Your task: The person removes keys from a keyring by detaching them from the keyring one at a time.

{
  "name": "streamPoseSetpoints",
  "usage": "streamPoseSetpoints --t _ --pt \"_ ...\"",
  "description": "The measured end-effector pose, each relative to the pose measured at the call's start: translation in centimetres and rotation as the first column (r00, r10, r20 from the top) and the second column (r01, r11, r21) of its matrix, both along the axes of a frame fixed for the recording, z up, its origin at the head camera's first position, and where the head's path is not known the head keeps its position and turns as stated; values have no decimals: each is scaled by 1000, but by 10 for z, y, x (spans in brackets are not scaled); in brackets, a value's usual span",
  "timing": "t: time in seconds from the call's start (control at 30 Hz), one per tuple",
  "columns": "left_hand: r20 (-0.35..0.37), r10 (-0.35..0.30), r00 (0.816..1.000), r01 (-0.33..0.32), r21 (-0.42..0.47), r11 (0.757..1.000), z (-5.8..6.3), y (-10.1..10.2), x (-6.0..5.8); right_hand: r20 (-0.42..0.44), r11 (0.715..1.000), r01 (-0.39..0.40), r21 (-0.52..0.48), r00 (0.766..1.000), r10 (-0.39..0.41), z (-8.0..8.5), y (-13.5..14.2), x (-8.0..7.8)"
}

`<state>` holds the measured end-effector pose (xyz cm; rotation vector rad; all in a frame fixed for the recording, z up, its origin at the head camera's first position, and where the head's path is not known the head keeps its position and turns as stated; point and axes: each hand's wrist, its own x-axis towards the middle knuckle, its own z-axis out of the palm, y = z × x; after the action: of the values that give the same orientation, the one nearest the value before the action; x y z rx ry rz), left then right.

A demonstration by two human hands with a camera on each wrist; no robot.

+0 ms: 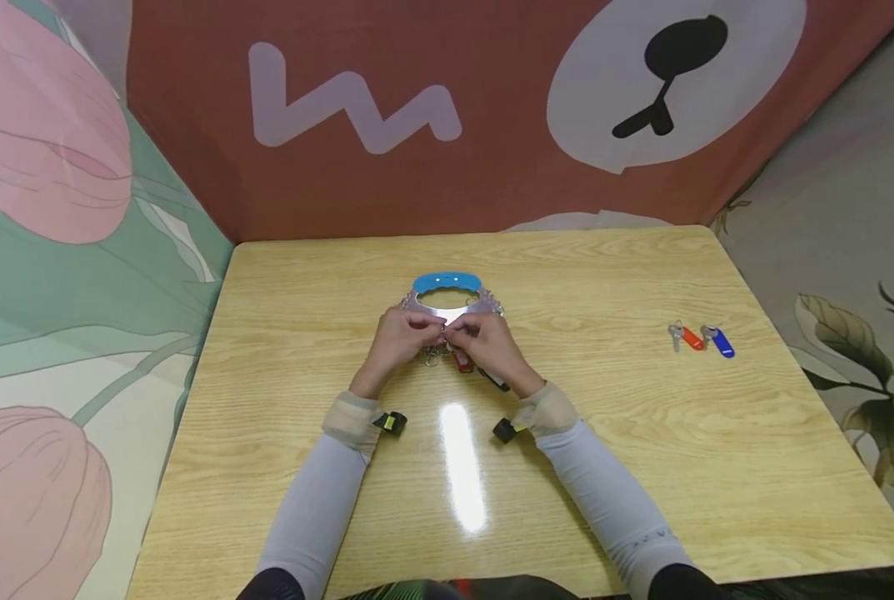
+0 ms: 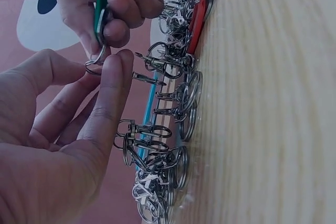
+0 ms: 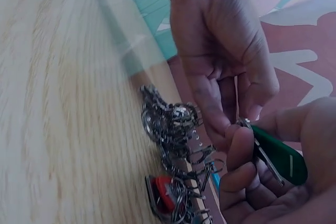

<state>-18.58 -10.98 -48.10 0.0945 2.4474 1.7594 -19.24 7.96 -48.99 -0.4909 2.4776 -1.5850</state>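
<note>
Fingertips nearly meeting, my left hand [image 1: 400, 340] and right hand [image 1: 491, 342] work over the near side of a metal key holder with a blue handle [image 1: 447, 282]. In the left wrist view, the left thumb and fingers pinch a small metal ring [image 2: 93, 68]. A green key tag [image 3: 286, 158] with a key [image 3: 270, 165] lies in the curled fingers of the right hand, joined to that ring. Many metal clasps and split rings [image 2: 173, 98] hang from the holder. Among them is a red key tag [image 2: 197, 23]; a dark tag [image 1: 495, 381] lies by the right hand.
To the right on the wooden table [image 1: 604, 467] lie two keys, one with a red-orange tag [image 1: 691, 338] and one with a blue tag [image 1: 722, 342]. Printed cloth walls [image 1: 491, 183] stand behind the table and at both sides.
</note>
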Motion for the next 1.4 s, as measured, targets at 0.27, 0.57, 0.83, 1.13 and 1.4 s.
streamPoseSetpoints --t 0.27,0.57,0.83,1.13,1.4 --pt "-41 -8 999 7 -30 1000 -1 -1 0 290 981 93 -171 956 -40 6 -3 2" --pt "-33 -72 997 70 -55 996 -2 -6 -2 456 913 203 -354 890 -21 2 -4 1" --pt "30 -117 993 117 -2 993 0 -6 0 448 923 185 -337 894 -16 6 -1 1" --pt "27 -141 990 140 30 990 0 -5 0 94 998 -12 -64 995 18 13 2 2" --pt "38 -122 992 122 7 993 2 -4 1 -148 986 -66 156 985 89 21 7 4"
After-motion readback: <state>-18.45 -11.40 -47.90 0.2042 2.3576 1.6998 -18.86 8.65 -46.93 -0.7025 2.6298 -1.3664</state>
